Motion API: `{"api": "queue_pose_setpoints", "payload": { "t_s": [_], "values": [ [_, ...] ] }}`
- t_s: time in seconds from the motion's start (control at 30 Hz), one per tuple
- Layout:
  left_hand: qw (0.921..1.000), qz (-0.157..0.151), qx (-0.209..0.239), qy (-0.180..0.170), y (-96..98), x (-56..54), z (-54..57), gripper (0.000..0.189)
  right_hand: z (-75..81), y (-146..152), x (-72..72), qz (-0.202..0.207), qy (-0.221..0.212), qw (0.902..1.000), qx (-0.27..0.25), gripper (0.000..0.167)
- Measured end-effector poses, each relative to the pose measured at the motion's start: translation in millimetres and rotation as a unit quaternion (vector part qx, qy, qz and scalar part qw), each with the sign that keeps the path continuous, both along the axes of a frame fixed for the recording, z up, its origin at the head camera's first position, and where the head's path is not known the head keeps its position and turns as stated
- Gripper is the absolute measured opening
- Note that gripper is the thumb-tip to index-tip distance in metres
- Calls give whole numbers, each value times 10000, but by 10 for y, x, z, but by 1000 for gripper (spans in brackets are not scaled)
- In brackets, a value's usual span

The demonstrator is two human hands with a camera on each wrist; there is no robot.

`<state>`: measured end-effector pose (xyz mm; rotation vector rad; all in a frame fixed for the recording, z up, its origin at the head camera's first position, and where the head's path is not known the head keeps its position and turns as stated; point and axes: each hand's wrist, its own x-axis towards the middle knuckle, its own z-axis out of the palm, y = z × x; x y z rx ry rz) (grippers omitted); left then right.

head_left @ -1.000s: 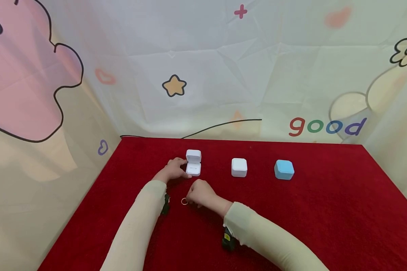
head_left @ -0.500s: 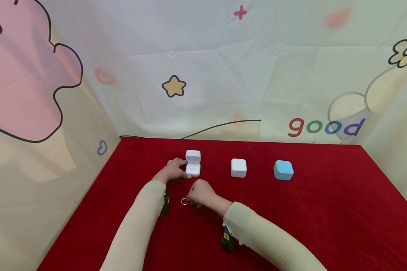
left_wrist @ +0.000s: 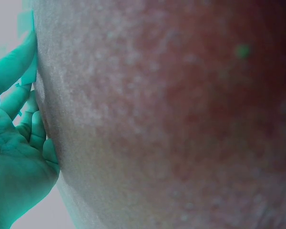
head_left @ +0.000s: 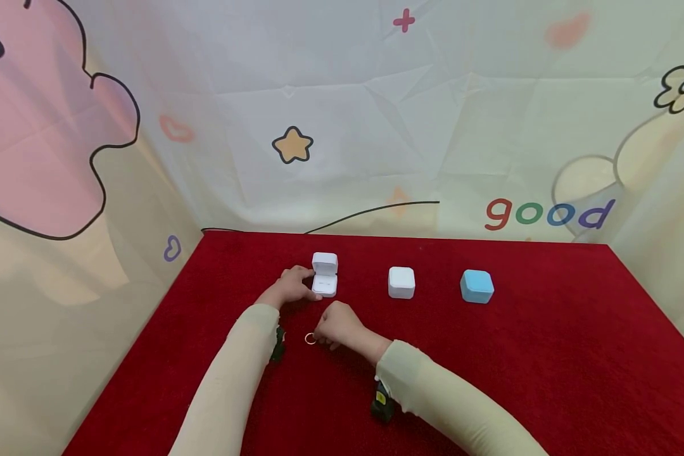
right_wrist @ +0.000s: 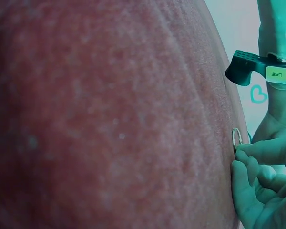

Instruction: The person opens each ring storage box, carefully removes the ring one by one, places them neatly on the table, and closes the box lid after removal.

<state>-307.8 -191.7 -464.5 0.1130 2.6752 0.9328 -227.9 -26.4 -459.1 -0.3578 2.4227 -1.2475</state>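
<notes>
An opened white ring box (head_left: 325, 286) stands at the back left of the red cloth, lid up toward the back. My left hand (head_left: 292, 285) holds it from its left side, thumb at the front corner and fingers at the back; in the left wrist view the thumb lies against the box (left_wrist: 29, 64). Nearer to me, my right hand (head_left: 339, 325) pinches a thin gold ring (head_left: 306, 340) between thumb and forefinger. The right wrist view has this ring (right_wrist: 234, 137) upright at the fingertips, close over the cloth.
To the right of the opened box stand a closed white box (head_left: 401, 283) and a closed light blue box (head_left: 477, 287), spaced apart along the back. The red cloth (head_left: 536, 354) covers the table, and a printed curtain (head_left: 365, 145) hangs behind it.
</notes>
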Motion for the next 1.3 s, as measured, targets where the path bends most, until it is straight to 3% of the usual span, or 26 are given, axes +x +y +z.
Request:
{"api": "queue_pose_setpoints", "payload": {
  "t_s": [0.4, 0.87, 1.3],
  "values": [
    [10000, 34, 29, -23, 18, 28, 1, 70, -3, 29, -7, -58, -170, 9998, -56, 14],
    [10000, 42, 43, 6, 24, 33, 8, 70, -26, 86, -22, 141, -409, 9982, -411, 12],
    [10000, 9, 19, 9, -7, 11, 7, 70, 36, 175, -29, 359, -1011, 9909, -812, 19]
  ]
}}
